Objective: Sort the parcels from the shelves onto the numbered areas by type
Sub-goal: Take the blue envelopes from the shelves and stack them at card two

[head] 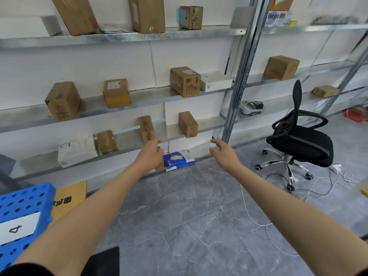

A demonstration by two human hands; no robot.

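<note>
Parcels, shelving and hands, seen from the head camera.

- Left hand (pixel 151 154): arm stretched towards the low end of the metal shelves (pixel 119 36). Fingers (pixel 157 141) relaxed, loosely bent, holding nothing.
- Right hand (pixel 224 152): arm stretched out alongside, well apart from the left. Fingers (pixel 216 141) spread and relaxed, holding nothing. Contact with the white panel behind cannot be told.
- Blue-and-white mailer bag (pixel 178 159): lies flat at the foot of the shelves, between the two hands and just beyond them.
- Brown box (pixel 188 124): upright on the shelf above the mailer bag.
- Narrow brown box (pixel 146 128): same shelf, just above the left hand.
- Small taped box (pixel 107 142) and white box (pixel 76 149): side by side, further left.
- Next shelf up: three brown boxes (pixel 62 100), (pixel 116 92), (pixel 185 81), the last touching a flat white carton (pixel 215 80).
- Top shelf: two tall brown cartons (pixel 74 14), (pixel 147 13) and a small printed box (pixel 191 16).
- Right-hand bay: one brown box (pixel 280 67), one flat brown parcel (pixel 324 91).
- Blue pallet (pixel 23 200): lower left, perforated, bearing a white label (pixel 19 228) marked 4.
- Yellow flat carton (pixel 69 198): beside the pallet.
- Black office chair (pixel 300 140): on the grey tiled floor (pixel 189 216), right of the shelves, near loose white cables (pixel 258 216).
</note>
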